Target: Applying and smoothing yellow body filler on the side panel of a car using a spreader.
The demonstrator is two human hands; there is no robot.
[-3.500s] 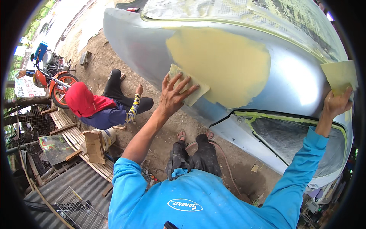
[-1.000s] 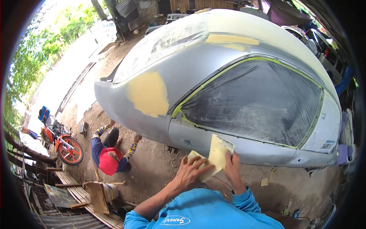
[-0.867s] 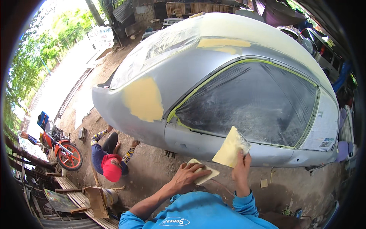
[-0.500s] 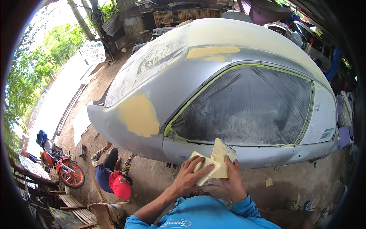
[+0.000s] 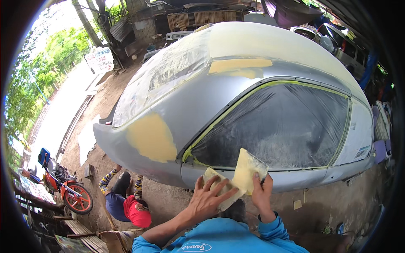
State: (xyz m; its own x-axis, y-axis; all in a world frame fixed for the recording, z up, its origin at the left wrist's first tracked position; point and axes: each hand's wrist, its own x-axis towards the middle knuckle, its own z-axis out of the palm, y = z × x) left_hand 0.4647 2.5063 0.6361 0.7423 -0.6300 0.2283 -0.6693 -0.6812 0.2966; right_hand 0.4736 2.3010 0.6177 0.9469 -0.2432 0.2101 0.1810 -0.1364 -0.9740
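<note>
My left hand (image 5: 207, 198) is wrapped over a cream, pad-like rectangle (image 5: 228, 202), its fingers spread across the top. My right hand (image 5: 262, 196) pinches a second cream piece, flat with a whitish dusty edge (image 5: 249, 162), thumb on its face. The two pieces meet or overlap in front of my chest. Beyond them is a silver car body (image 5: 198, 101) with a matte yellow filler patch (image 5: 149, 137) at the left, a smaller patch (image 5: 238, 64) higher up, and a side window (image 5: 274, 122) masked with plastic and green tape.
A co-worker in red headwear (image 5: 137, 213) crouches low beside the car at left, hands near its lower edge. A red motorbike (image 5: 69, 189) stands farther left. Bamboo slats (image 5: 82, 234) and cardboard lie at lower left. Other vehicles (image 5: 346, 48) and clutter stand behind the car.
My left hand has left the yellow patch and my right has come in from the far right; both pieces are now together. The view takes in more car, and the co-worker appears lower.
</note>
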